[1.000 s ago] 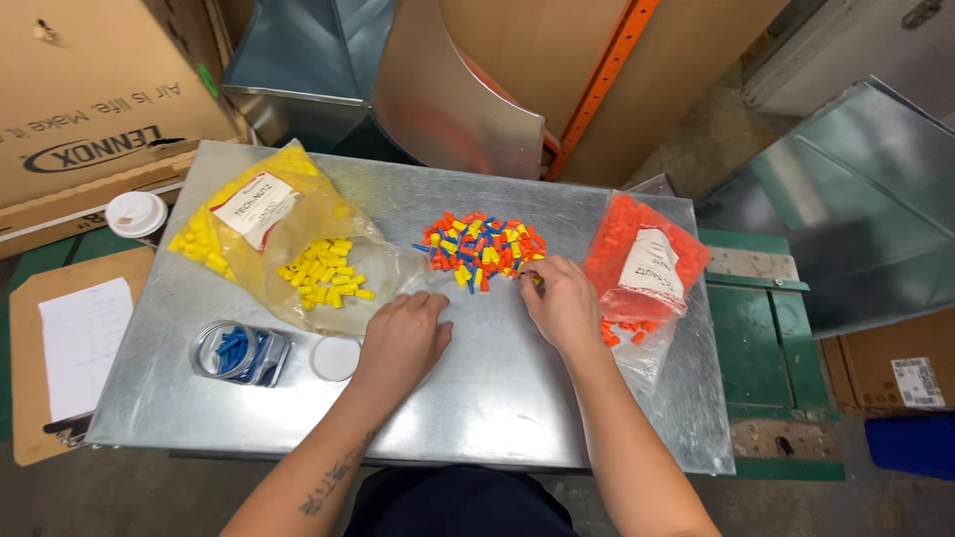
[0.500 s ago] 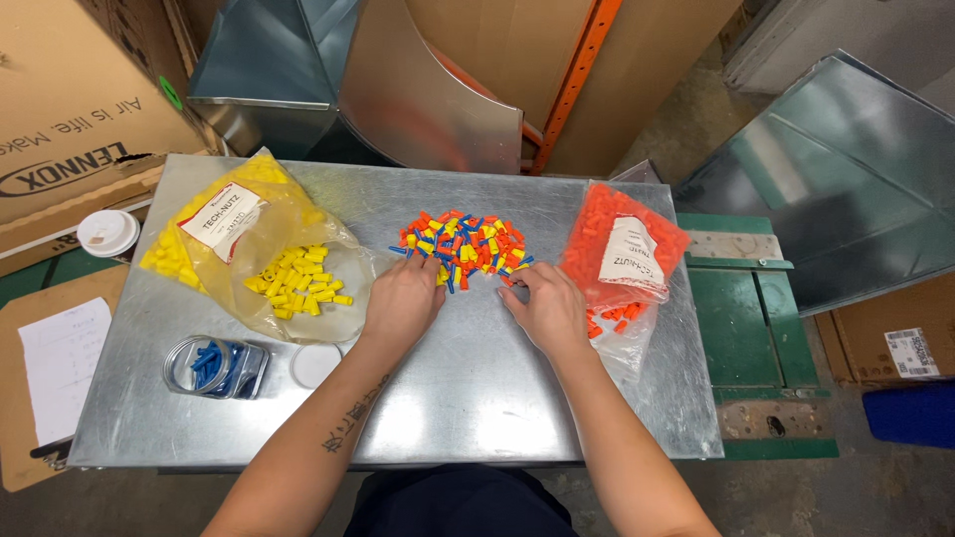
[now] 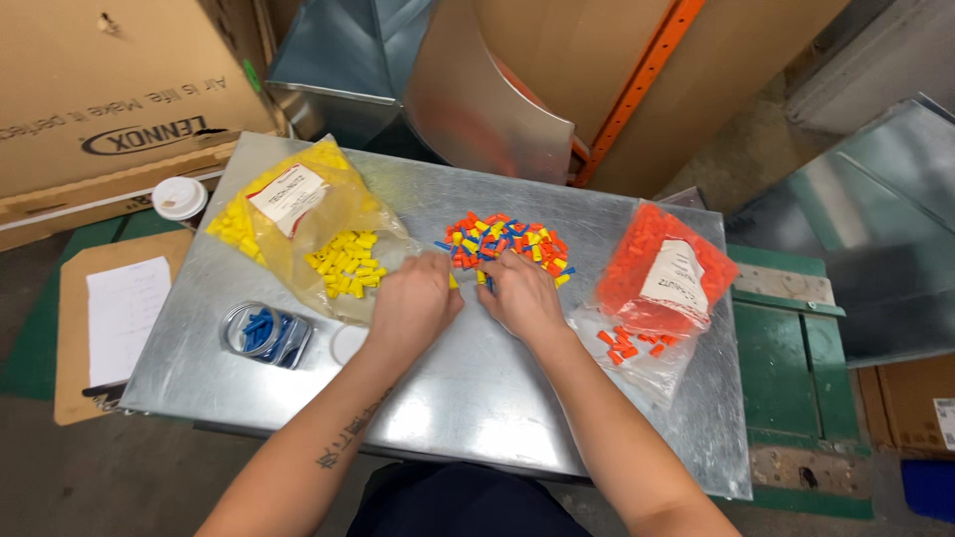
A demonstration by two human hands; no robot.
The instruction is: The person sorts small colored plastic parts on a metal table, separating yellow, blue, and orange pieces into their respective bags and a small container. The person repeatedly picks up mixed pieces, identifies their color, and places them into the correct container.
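Head view showed our left hand (image 3: 413, 303) and right hand (image 3: 519, 295) side by side on the galvanized sheet-metal tabletop (image 3: 477, 388), fingers curled at the six o'clock edge of the mixed pile of orange, yellow and blue wire connectors (image 3: 507, 242); whether either hand pinched a connector we could not tell. At nine o'clock of the pile lay the bag of yellow connectors (image 3: 308, 224), at three o'clock the bag of orange connectors (image 3: 652, 268). A clear jar of blue connectors (image 3: 264, 331) lay at eight o'clock.

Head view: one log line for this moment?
left hand: at mixed connector pile | right hand: at pile | yellow bag left | orange bag right
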